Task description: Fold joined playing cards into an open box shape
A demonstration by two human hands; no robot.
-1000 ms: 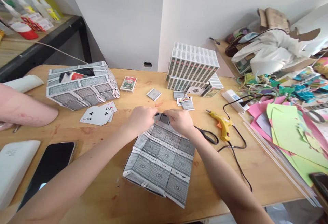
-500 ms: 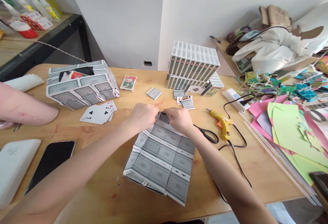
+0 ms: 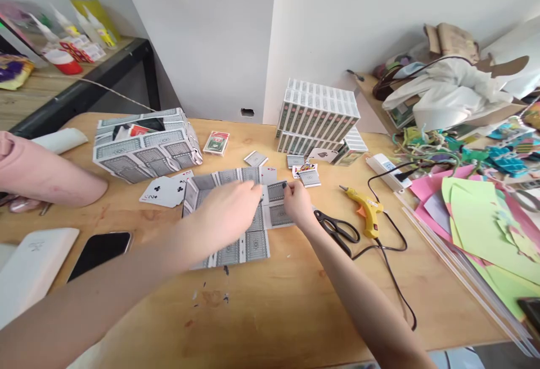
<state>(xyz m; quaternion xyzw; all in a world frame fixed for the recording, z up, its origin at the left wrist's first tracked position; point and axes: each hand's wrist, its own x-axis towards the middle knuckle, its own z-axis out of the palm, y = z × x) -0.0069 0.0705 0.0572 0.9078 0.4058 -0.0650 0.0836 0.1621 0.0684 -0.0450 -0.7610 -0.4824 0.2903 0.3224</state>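
My bare left forearm slants up from the lower left, and my left hand is blurred, its back upward and fingers pointing right. My bare right forearm angles in from the lower right; my right hand is curled, fingertips pinched, just beside the left.
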